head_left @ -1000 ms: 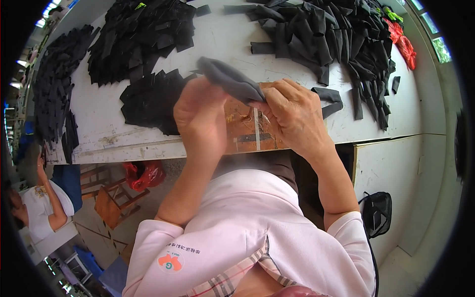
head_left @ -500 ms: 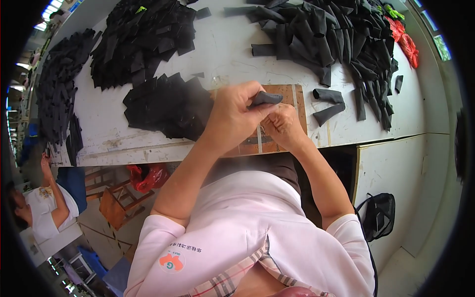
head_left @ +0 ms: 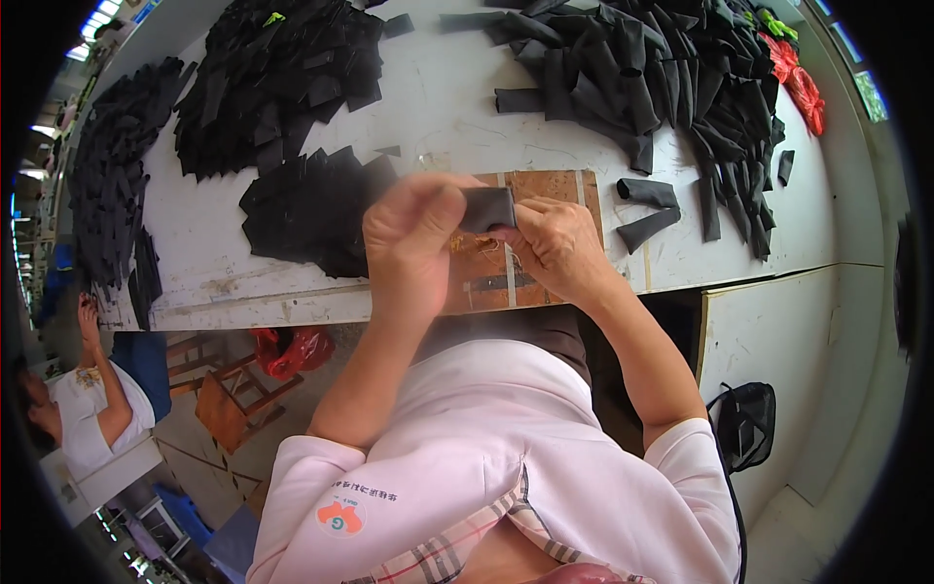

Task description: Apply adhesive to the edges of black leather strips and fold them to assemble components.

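One dark fabric piece point(head_left: 488, 208), right in the middle of the frame! The left hand point(head_left: 413, 234), a little blurred, has thumb and fingers clamped on its left end, covering it; the right hand point(head_left: 556, 241) pinches the right end, some fingertips tucked out of sight. Both partly mask the brown board point(head_left: 552, 185). Upper left, a black pile point(head_left: 277, 88) runs off the top edge; upper right, a dark heap point(head_left: 671, 78) gets cut off too!
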Tool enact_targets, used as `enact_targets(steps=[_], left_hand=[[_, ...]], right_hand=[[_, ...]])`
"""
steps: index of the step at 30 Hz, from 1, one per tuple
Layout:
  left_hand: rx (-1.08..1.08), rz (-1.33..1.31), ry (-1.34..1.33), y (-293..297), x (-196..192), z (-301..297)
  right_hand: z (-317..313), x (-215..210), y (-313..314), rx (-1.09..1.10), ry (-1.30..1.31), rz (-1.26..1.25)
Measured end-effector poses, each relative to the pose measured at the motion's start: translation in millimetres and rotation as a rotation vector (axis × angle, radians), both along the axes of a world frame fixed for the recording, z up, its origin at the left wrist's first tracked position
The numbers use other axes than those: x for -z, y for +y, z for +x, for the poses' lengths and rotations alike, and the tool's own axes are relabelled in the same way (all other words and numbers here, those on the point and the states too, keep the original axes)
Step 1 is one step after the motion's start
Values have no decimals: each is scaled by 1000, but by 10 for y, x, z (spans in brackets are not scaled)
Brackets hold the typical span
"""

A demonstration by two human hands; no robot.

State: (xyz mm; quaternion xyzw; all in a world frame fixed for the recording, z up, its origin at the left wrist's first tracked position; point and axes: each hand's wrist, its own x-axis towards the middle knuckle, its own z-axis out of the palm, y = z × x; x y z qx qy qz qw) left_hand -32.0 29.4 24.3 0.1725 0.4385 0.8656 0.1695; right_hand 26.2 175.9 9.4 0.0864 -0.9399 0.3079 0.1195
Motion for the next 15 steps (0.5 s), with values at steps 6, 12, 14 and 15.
enact_targets(steps=[6, 12, 14, 15], left_hand=[[-252, -263, 75, 1, 243, 12], [-390, -970, 392, -288, 1192, 111], [-352, -989, 530, -264, 1161, 171], [-294, -1013, 675, -254, 1142, 161]], right_hand=[[43, -522, 61, -40, 173, -1190], [-66, 204, 706, 821, 171, -392], [-29, 622, 858, 819, 87, -2], [-51, 834, 943, 782, -21, 90]])
